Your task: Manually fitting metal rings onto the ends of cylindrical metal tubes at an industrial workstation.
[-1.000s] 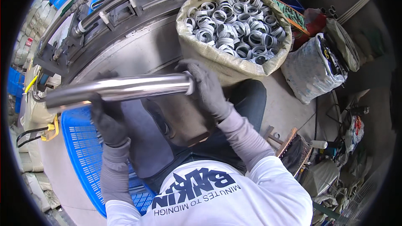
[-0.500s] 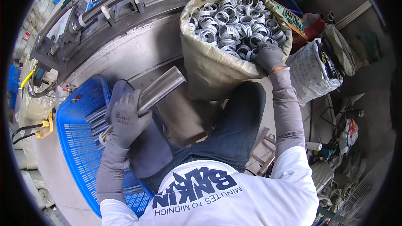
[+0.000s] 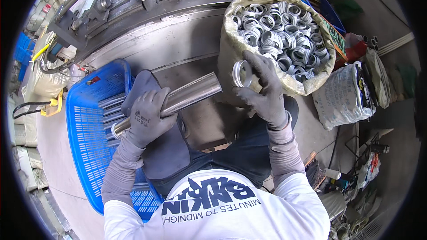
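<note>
My gloved left hand (image 3: 153,116) is wrapped round a shiny metal tube (image 3: 192,92), which slants up to the right over my lap. A pale ring (image 3: 114,131) shows at the tube's lower left end. In my gloved right hand (image 3: 267,90), a threaded metal ring (image 3: 242,74) is pinched between thumb and fingers, a short way from the tube's upper end and apart from it. Behind that hand stands a woven sack (image 3: 231,40) filled with several similar rings (image 3: 291,31).
At my left, a blue plastic basket (image 3: 91,151) holds several metal tubes (image 3: 113,111). A dark pad (image 3: 164,160) lies over my left thigh. A metal machine bench (image 3: 133,22) runs along the far side. White bags (image 3: 340,95) stand to the right of the sack.
My right hand has come out of the sack with a ring and moved left toward the tube. The tube has shifted slightly right and tilts less steeply. The head view has turned a little.
</note>
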`<control>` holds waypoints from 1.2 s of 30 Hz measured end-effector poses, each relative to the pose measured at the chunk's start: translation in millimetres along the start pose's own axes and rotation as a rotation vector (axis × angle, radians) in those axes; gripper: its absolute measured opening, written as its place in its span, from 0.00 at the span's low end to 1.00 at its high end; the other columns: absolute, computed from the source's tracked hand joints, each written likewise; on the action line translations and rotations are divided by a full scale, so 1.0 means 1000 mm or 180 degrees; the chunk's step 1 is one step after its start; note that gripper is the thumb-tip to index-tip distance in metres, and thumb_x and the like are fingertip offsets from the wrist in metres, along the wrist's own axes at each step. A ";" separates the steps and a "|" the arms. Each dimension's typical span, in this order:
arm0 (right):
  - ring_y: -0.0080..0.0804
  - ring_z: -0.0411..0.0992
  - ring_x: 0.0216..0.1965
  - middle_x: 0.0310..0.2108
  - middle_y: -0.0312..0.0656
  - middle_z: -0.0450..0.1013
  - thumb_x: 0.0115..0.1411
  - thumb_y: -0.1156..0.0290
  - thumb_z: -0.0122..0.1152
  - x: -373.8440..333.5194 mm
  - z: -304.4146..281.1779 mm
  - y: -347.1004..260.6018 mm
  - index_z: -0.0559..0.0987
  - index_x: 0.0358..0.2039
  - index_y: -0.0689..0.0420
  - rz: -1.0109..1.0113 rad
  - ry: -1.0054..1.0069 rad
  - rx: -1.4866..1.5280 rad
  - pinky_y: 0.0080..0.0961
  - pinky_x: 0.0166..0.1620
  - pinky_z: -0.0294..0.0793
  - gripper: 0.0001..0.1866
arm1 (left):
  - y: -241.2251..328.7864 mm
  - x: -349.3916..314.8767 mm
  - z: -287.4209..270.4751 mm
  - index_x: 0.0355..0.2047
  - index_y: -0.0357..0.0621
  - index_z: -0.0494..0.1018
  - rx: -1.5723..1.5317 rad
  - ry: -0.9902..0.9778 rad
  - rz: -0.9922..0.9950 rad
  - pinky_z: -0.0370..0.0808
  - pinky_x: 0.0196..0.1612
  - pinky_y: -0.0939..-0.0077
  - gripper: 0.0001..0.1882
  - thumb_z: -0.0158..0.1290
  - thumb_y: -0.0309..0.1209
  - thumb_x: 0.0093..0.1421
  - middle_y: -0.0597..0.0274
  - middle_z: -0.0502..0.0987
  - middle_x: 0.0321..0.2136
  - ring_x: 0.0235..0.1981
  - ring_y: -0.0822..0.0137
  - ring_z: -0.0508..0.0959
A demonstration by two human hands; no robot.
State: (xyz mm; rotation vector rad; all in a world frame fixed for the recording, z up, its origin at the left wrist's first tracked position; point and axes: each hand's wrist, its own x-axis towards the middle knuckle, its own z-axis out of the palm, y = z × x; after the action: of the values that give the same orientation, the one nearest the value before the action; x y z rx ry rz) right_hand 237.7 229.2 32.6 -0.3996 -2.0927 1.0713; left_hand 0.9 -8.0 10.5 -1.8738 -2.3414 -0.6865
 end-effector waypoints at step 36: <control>0.39 0.79 0.47 0.47 0.50 0.79 0.77 0.64 0.54 -0.012 0.108 0.039 0.81 0.53 0.65 0.0872 0.0606 0.1076 0.33 0.53 0.77 0.17 | 0.001 0.009 0.013 0.58 0.38 0.71 0.0032 -0.0576 0.0002 0.76 0.48 0.52 0.35 0.66 0.35 0.50 0.48 0.80 0.41 0.43 0.45 0.81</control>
State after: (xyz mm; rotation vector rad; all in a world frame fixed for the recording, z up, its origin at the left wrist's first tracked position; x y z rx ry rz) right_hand 165.2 185.1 -45.5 -0.6044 -1.6825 1.4579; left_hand 2.1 5.0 2.0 -2.0106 -2.4441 -0.5243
